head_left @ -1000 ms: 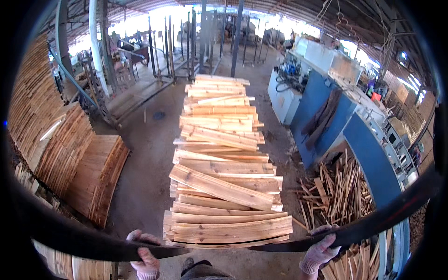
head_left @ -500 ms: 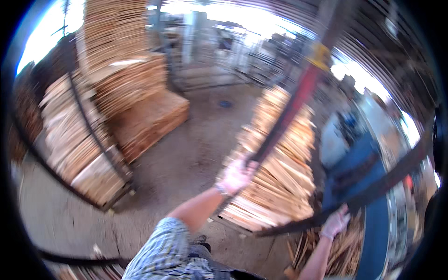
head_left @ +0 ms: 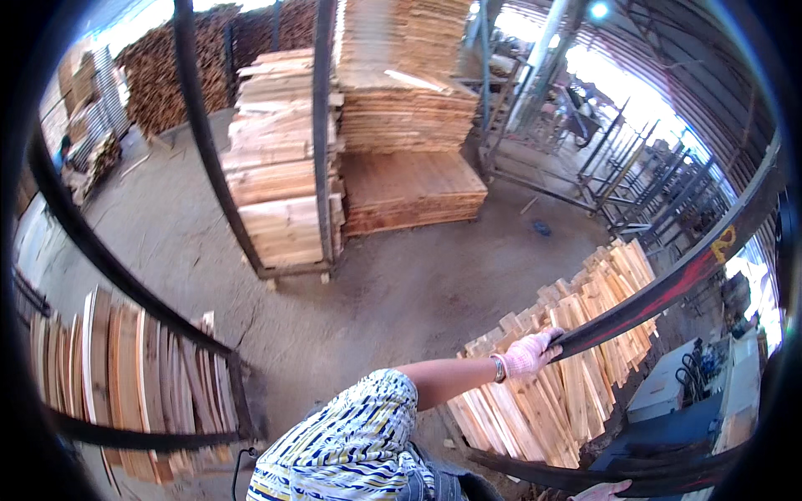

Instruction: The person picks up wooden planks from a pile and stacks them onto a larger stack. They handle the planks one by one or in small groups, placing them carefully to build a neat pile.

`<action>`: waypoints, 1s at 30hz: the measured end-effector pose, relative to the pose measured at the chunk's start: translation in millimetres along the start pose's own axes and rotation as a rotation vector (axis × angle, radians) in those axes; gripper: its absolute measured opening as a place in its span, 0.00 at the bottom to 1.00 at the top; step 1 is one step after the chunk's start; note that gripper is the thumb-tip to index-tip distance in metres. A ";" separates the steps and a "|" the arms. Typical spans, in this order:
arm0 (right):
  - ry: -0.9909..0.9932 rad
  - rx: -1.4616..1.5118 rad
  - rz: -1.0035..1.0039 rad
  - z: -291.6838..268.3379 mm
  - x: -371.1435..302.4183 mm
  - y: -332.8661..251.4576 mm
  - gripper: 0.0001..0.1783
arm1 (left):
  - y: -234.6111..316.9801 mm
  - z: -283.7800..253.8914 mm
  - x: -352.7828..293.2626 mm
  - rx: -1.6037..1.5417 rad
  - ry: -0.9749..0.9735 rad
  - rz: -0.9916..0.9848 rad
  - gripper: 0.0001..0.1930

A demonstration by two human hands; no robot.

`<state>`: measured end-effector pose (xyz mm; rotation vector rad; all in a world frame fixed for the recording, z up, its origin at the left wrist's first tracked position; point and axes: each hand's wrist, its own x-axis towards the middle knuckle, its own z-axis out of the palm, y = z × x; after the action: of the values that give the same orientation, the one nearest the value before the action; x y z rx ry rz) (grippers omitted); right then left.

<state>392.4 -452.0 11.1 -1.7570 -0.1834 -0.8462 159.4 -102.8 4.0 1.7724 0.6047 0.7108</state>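
Since the earlier frames, the view has been turned left, and the long pile of pale wooden boards (head_left: 543,401) has been shifted toward the lower right. The dark metal post with red and yellow marks (head_left: 643,306) is seen crossing in front of the pile. It is gripped by the pink-gloved left hand (head_left: 530,352), fingers curled closed. The right hand (head_left: 601,492) is positioned at the dark metal bar (head_left: 693,480) below the pile; its finger closure cannot be determined.
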 end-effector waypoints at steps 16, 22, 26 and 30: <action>-1.352 -0.206 0.009 2.0 -319.0 94.6 0.28 | -233.6 -163.9 -534.1 0.897 -0.463 -1.446 0.21; -1.589 -0.066 -0.064 75.7 -400.7 63.3 0.22 | -274.3 -226.2 -560.5 0.887 -0.197 -0.857 0.14; -1.556 -0.128 -0.251 102.3 -397.4 -83.8 0.18 | -305.2 -275.8 -533.1 -0.361 0.516 -0.944 0.09; -1.439 -0.033 -0.214 180.8 -412.3 -87.4 0.19 | -238.5 -357.1 -450.1 -0.388 0.636 -0.765 0.12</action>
<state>127.0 -142.6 -199.1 -2.0852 -1.2941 0.4377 -422.6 -116.7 -215.2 0.8199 1.3692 0.7635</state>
